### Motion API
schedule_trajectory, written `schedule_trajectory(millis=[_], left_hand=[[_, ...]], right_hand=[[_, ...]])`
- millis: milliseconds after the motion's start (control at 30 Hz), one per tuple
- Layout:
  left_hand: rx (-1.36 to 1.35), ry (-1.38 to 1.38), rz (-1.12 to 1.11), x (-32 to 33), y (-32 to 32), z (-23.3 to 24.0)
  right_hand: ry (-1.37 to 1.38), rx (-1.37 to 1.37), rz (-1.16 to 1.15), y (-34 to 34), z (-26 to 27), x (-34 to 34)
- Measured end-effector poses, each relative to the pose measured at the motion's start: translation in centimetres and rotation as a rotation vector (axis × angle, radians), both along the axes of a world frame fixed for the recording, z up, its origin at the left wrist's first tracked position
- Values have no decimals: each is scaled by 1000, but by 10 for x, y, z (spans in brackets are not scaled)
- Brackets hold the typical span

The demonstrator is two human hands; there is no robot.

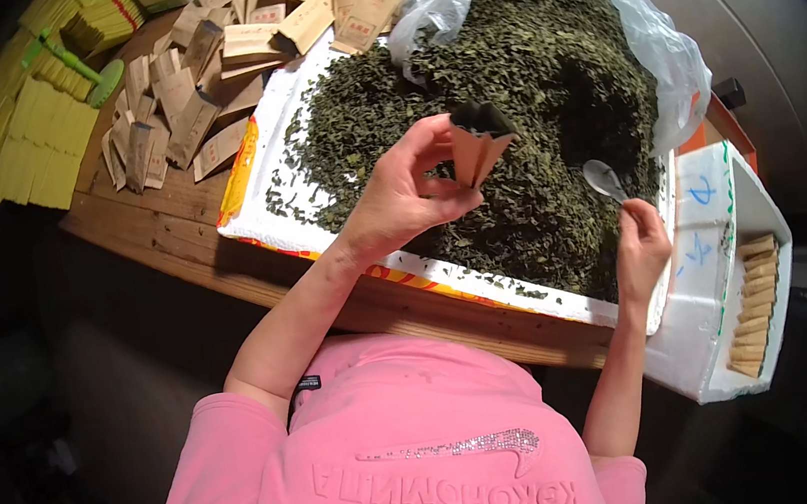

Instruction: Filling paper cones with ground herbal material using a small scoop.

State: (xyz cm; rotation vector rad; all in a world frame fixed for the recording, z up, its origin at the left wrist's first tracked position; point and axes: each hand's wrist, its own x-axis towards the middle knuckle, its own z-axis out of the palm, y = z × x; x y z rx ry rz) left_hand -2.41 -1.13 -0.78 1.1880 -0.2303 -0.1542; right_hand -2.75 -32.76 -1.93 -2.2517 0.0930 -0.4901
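My left hand [403,184] grips a small brown paper packet [476,156] whose dark-lined mouth is spread and faces up. It is held over a broad heap of dried dark-green leaves [370,105], which look like tea. The heap lies in a white foam tray [267,216] with a printed yellow and red outer side. At the tray's right side my right hand [642,245] pinches the handle of a clear plastic spoon [602,178]. The spoon's bowl appears to have little or nothing in it and is beside a dark hollow in the leaves.
A translucent plastic bag [656,32] surrounds the heap's far side. Many loose paper packets [217,146] lie on the wooden table [136,224]. Beyond are yellow packet stacks [39,145] and a green plastic stick with a round base [105,84]. Rightward, a white foam box [697,216] holds upright packets [754,307].
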Motion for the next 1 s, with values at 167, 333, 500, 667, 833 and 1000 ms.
schedule_trajectory(millis=[167,333,500,667,833,1000], left_hand=[[93,-55,37,2,3,0],[282,-171,105,3,-6,15],[324,-272,23,1,-25,13],[370,-248,39,4,-32,18],[308,-316,-52,9,-47,27],[504,-478,-12,13,-48,35]], right_hand=[[-214,-411,29,3,-16,12],[-161,20,267,40,47,12],[-365,-182,621,74,99,9],[-455,-237,734,73,99,13],[-398,-187,673,39,123,-1],[-295,-112,313,-50,190,-21]])
